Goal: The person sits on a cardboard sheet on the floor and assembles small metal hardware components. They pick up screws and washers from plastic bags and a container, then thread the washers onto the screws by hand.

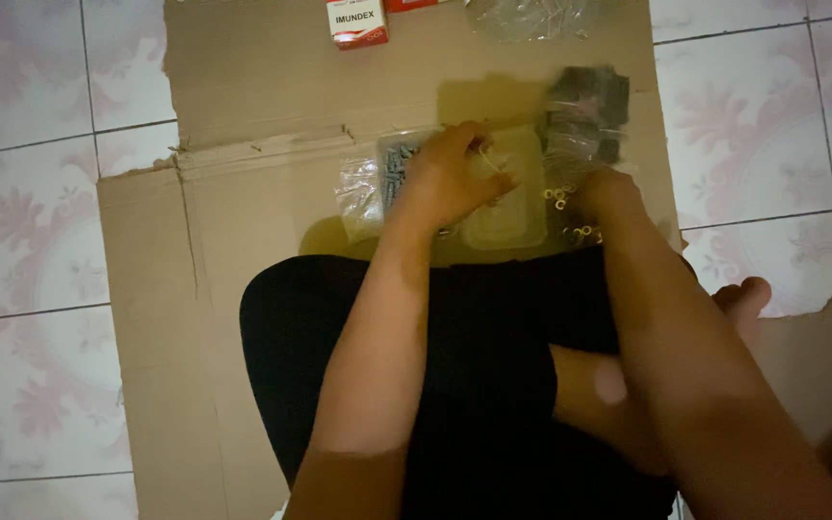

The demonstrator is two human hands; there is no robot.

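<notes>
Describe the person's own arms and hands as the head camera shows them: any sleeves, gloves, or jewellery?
Both forearms are bare up to the bottom edge of the picture; no sleeves show. The left hand and right hand wear no gloves. No watch, bracelet or ring is visible, though the dim, blurred picture could hide small items. Black clothing covers the lap beneath the arms.

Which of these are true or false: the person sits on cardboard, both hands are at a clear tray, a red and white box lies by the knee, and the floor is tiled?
1. The person sits on cardboard. True.
2. Both hands are at the clear tray. False: the left hand is there; the right hand is beside it, by small rings.
3. A red and white box lies by the knee. False: it lies at the far edge.
4. The floor is tiled. True.
</notes>
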